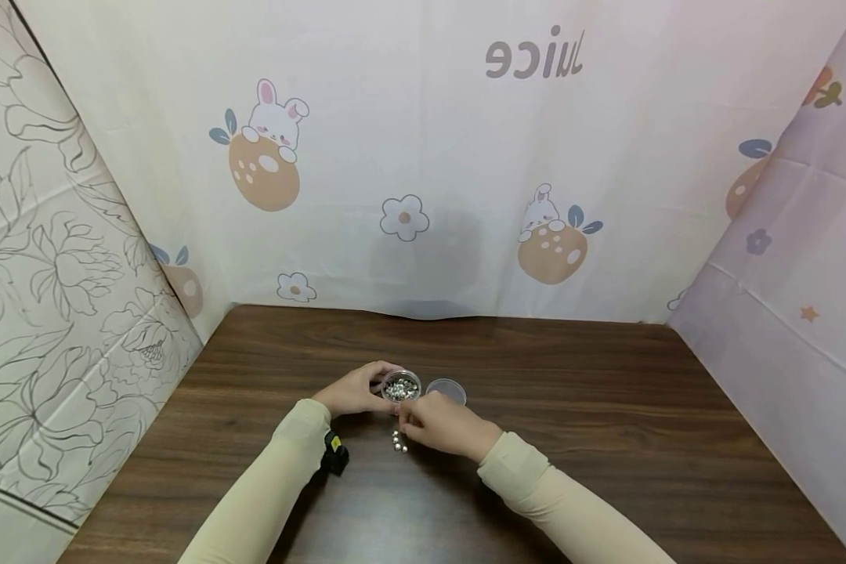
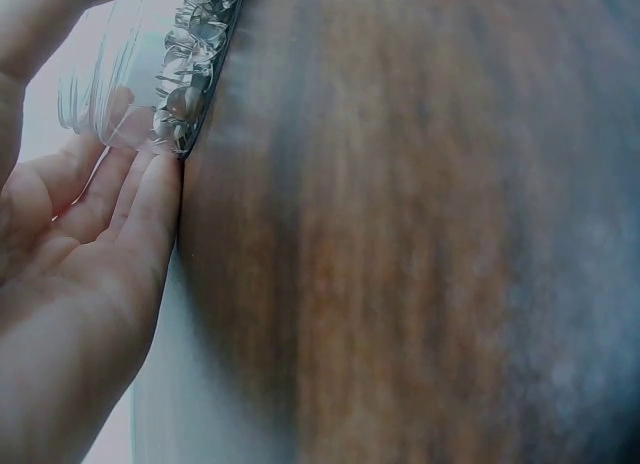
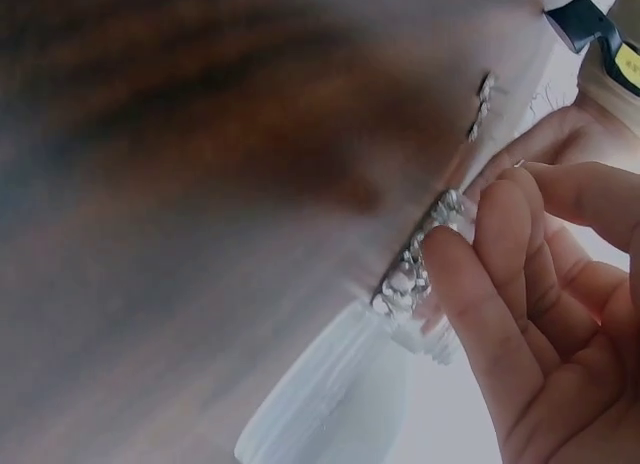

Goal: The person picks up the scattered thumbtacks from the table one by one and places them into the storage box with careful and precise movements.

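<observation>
A small clear round jar (image 2: 85,99) partly filled with shiny silver pieces (image 1: 401,390) stands upright on the table. My left hand (image 1: 356,389) holds it from the left, thumb on the near side and fingers around the far side. Just in front of the jar, my right hand (image 1: 446,423) has its thumb and index fingertip together; a tiny silver piece (image 3: 520,164) shows between them in the right wrist view. Several loose silver pieces (image 1: 396,441) lie in a short row on the table below this hand. The clear lid (image 1: 447,388) lies right of the jar, partly behind the right hand.
The dark wood table (image 1: 571,392) stretches out on both sides. A black wrist device (image 1: 335,452) with a yellow label sits at the left sleeve. A patterned curtain (image 1: 352,157) hangs along the table's back edge, with more fabric at both sides.
</observation>
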Available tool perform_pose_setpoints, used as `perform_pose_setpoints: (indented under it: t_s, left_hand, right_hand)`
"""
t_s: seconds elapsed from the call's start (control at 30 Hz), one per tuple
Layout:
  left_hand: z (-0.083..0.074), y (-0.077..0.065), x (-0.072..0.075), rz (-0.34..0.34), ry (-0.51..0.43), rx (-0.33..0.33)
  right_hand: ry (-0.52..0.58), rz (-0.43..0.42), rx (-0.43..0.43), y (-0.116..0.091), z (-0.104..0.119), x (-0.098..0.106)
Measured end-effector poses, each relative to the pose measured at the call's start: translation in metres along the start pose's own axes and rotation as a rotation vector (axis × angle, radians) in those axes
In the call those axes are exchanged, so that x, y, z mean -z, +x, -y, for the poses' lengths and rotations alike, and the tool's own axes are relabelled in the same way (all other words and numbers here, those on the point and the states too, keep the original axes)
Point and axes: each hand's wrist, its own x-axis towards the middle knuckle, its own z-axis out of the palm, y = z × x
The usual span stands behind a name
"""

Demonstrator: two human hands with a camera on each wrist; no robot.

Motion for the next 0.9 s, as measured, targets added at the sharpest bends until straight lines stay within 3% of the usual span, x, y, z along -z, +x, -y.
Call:
perform_pose_setpoints:
  t_s: [0.2, 0.5, 0.9]
  left_hand:
    - [-0.010, -0.005, -0.001, -0.004, -0.022, -0.012]
    - [0.006, 0.003, 0.001, 0.004, 0.010, 0.005]
    - [-0.003, 0.001, 0.000, 0.004, -0.019, 0.014]
  right_hand:
    - [-0.014, -0.044, -0.043, 0.000, -0.003, 0.009]
    - [0.036, -0.077, -0.113, 0.002, -0.008, 0.015]
    - [-0.013, -0.143, -0.169, 0.009, -0.013, 0.020]
